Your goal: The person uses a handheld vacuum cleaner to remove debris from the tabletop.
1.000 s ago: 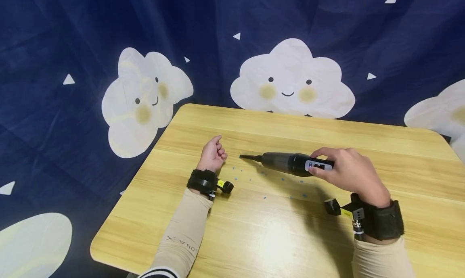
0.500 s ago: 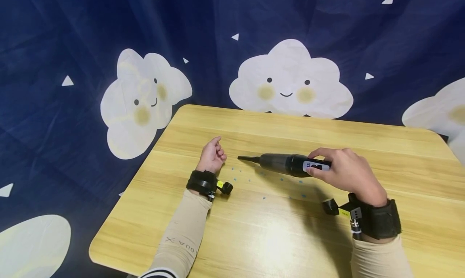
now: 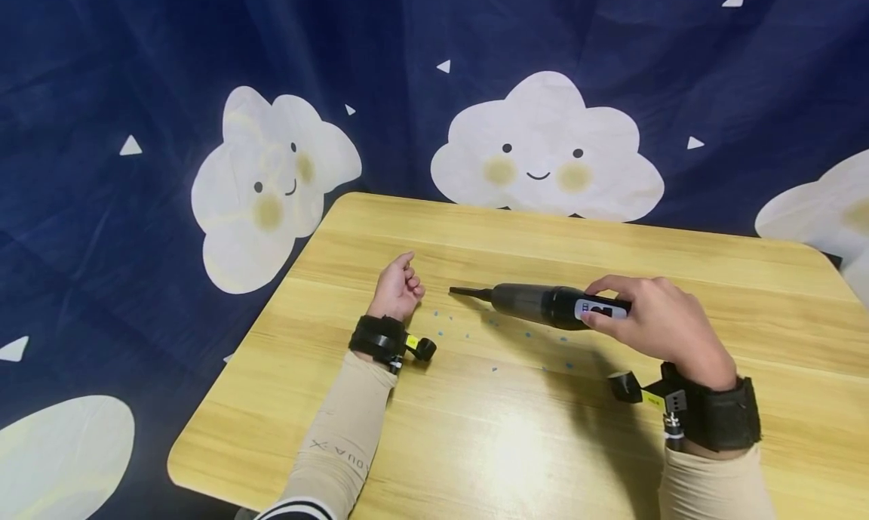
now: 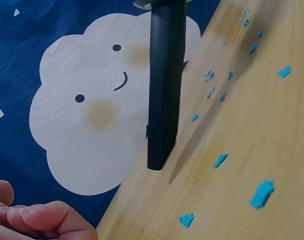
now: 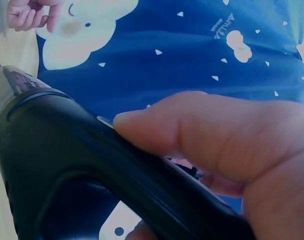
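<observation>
Head view shows the right hand (image 3: 652, 316) on the right side of the table (image 3: 434, 452), its thumb and fingers closed round the handle of a black vacuum (image 3: 526, 303). The vacuum lies across the middle of the scene, held above the wood, with its shadow (image 3: 591, 392) falling to the near right. Its smoky barrel leads left to a narrow nozzle (image 3: 470, 293), which points toward the left hand (image 3: 398, 287) but stops short of it. That hand has its fingers loosely curled and holds nothing; whether it touches the table I cannot tell. Small blue bits (image 3: 528, 335) are scattered on the wood, mostly nearer than the vacuum and between the two hands. Left wrist view has the nozzle tip clear of the bits, which lie to its right at several spots. Right wrist view puts the thumb (image 5: 142, 127) on the handle, its tip at the edge of a pale panel. Each wrist wears a black strap (image 3: 377, 339), and beige sleeves (image 3: 339, 429) cover the forearms. Beyond the table's far and left edges hangs a blue cloth (image 3: 394, 44) printed with white clouds (image 3: 548, 150) and triangles.
</observation>
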`<state>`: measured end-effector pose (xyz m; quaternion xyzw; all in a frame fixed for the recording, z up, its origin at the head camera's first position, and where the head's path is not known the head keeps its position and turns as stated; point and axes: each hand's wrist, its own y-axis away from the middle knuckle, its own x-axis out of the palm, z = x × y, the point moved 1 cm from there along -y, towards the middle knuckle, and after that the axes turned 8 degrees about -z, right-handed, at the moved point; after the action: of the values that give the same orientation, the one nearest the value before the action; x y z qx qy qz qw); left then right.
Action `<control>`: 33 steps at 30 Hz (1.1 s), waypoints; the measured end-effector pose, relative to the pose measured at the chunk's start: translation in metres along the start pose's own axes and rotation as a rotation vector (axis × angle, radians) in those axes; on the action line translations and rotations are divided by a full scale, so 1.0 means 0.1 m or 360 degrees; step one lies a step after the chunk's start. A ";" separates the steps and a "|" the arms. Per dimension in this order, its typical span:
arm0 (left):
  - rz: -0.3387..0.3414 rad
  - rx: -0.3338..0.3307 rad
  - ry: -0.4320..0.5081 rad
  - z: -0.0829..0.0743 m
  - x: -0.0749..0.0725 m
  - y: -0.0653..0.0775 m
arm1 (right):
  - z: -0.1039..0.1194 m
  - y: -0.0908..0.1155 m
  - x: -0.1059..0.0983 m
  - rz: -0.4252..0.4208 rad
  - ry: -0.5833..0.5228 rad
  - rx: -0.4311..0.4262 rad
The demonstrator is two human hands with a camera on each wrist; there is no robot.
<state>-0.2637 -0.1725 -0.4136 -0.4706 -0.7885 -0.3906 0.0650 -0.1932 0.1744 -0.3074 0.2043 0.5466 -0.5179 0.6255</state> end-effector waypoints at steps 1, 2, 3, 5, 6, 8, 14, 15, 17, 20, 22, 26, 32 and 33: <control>0.0000 0.0002 -0.0002 0.00 0.00 0.00 | 0.00 0.00 0.00 -0.0003 -0.0003 0.0003; -0.0003 0.0002 0.0001 0.00 0.00 0.00 | 0.00 0.00 0.00 -0.0006 -0.0005 0.0004; -0.0003 0.0002 0.0003 -0.01 0.00 0.00 | 0.01 0.00 0.00 -0.0008 -0.0008 0.0005; -0.0001 0.0003 0.0005 -0.01 -0.01 0.01 | 0.01 0.00 0.01 -0.0004 -0.0015 0.0007; 0.0000 0.0004 0.0007 -0.01 -0.02 0.01 | 0.02 0.00 0.01 0.0003 -0.0024 0.0004; -0.0002 0.0004 0.0010 -0.01 -0.03 0.01 | 0.02 0.00 0.01 0.0007 -0.0028 -0.0002; -0.0015 0.0004 0.0016 -0.01 -0.04 0.00 | 0.02 0.01 0.00 0.0018 -0.0014 -0.0001; -0.0014 0.0007 0.0012 -0.01 -0.04 0.00 | 0.02 0.01 0.00 0.0022 -0.0009 0.0001; -0.0003 0.0012 0.0004 -0.01 -0.02 0.00 | 0.02 0.02 -0.01 0.0028 -0.0004 -0.0001; 0.0018 0.0020 -0.0005 -0.02 0.02 0.00 | 0.01 0.03 -0.03 0.0022 0.0003 -0.0006; 0.0029 0.0021 -0.0007 -0.02 0.03 0.00 | 0.01 0.03 -0.04 0.0006 -0.0001 -0.0024; 0.0014 0.0013 -0.0008 -0.02 0.03 0.00 | 0.02 0.05 -0.05 0.0005 -0.0015 -0.0080; -0.0004 -0.0012 -0.0003 -0.02 -0.02 -0.01 | 0.06 0.04 -0.04 -0.0009 -0.0008 -0.0157; -0.0004 -0.0014 0.0000 -0.02 -0.02 -0.01 | 0.06 0.04 -0.04 -0.0008 -0.0009 -0.0165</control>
<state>-0.2638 -0.1756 -0.4144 -0.4699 -0.7873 -0.3942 0.0626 -0.1861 0.1722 -0.3034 0.1688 0.5716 -0.4910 0.6353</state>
